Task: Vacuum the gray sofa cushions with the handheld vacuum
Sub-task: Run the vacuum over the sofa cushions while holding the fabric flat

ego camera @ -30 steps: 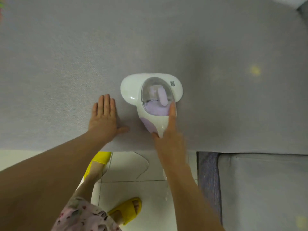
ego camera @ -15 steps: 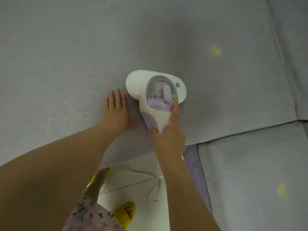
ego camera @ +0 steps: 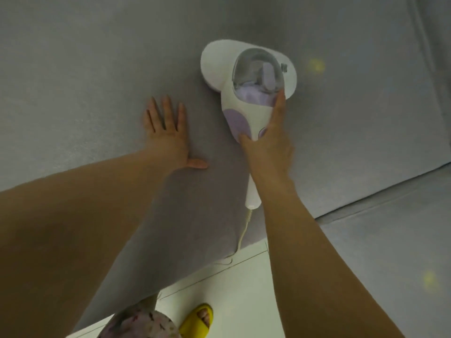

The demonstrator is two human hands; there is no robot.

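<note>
1. On the gray sofa cushion, the handheld vacuum rests head-down.
2. Right hand grips its handle, index finger along the body.
3. Left hand lies flat, fingers spread, beside it.

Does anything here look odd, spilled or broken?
Nothing stands out. The handheld vacuum sits flat on the gray sofa cushion, its cord trailing over the edge. A faint yellow spot beside it may be glare.

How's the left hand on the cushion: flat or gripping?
Flat: left hand lies palm-down, fingers straight and spread, on the gray cushion, holding nothing.
</note>
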